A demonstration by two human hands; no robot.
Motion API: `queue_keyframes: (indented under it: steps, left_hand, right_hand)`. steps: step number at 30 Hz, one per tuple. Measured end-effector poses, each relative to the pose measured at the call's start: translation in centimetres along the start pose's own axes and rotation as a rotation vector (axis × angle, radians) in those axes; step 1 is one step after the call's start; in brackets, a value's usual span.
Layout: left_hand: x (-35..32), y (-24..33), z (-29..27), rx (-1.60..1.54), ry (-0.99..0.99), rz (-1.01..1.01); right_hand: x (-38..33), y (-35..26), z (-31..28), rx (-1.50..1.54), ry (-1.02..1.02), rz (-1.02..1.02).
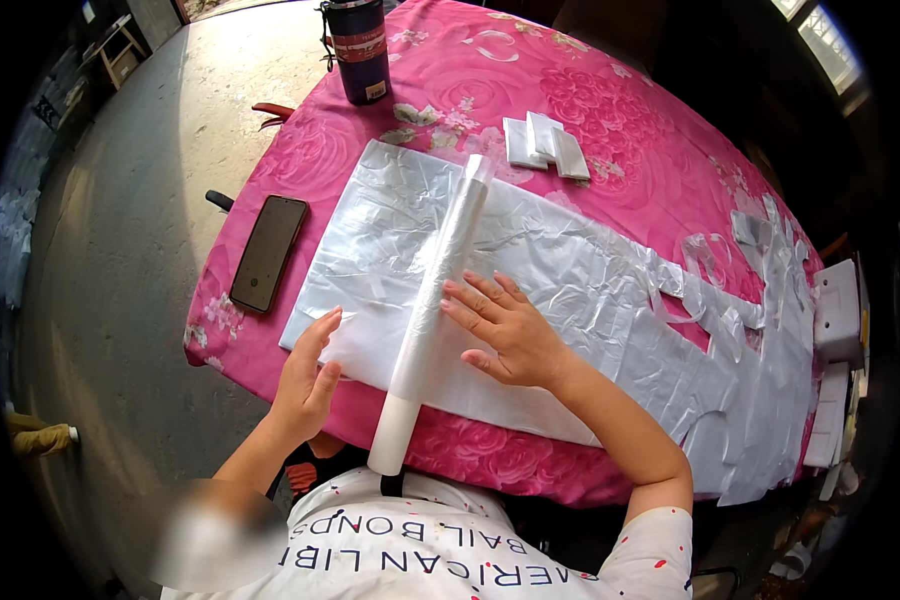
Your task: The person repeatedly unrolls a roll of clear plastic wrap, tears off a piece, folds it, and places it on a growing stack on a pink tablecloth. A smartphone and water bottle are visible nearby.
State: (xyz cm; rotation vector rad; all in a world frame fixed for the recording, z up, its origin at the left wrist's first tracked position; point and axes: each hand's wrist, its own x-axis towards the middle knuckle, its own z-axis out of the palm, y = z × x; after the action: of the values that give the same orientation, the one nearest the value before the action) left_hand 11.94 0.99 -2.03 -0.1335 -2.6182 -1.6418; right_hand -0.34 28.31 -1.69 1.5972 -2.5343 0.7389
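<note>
A long roll of clear plastic film (432, 300) lies slantwise across a spread of thin white plastic bags (600, 340). The lower end of the roll reaches past the table's near edge, close to my shirt. To the left of the roll hovers my left hand (308, 378), fingers stretched and holding nothing. My right hand (500, 322) is on the other side with its fingers spread. Its fingertips are at the roll's right side; whether they touch the film or only hover, I cannot tell. Handle loops of the bags lie toward the right end of the table.
A pink floral tablecloth (610, 110) covers the table. A dark phone (270, 253) lies at the left edge, and a dark tumbler (358, 50) stands at the far left. Several small folded white packets (547, 145) rest beyond the bags. White boxes (836, 315) stand off the right edge.
</note>
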Motion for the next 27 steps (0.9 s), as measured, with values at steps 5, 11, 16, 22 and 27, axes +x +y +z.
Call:
queue_keyframes:
  steps: [5, 11, 16, 22, 27]
  left_hand:
    - [-4.0, 0.2, -0.7, -0.027, 0.017, -0.152]
    - [-4.9, 0.8, -1.1, 0.604, 0.095, -0.267]
    - [-4.1, 0.6, -2.4, -0.292, -0.057, -0.440]
    - [-2.4, 3.5, -0.4, -1.428, -0.488, -0.492]
    - [0.3, 6.0, 1.7, -0.784, -0.446, -0.571]
  right_hand:
    - [9.2, -0.1, 5.5, -0.042, -0.002, -0.148]
    - [18.5, -4.9, 11.1, -0.024, 0.329, 0.263]
    - [17.7, -5.3, 12.5, 0.796, 0.797, 0.764]
    - [13.8, -5.3, 2.1, 2.041, 0.593, 0.465]
    - [10.2, -4.7, -1.1, 1.715, 0.750, 0.599]
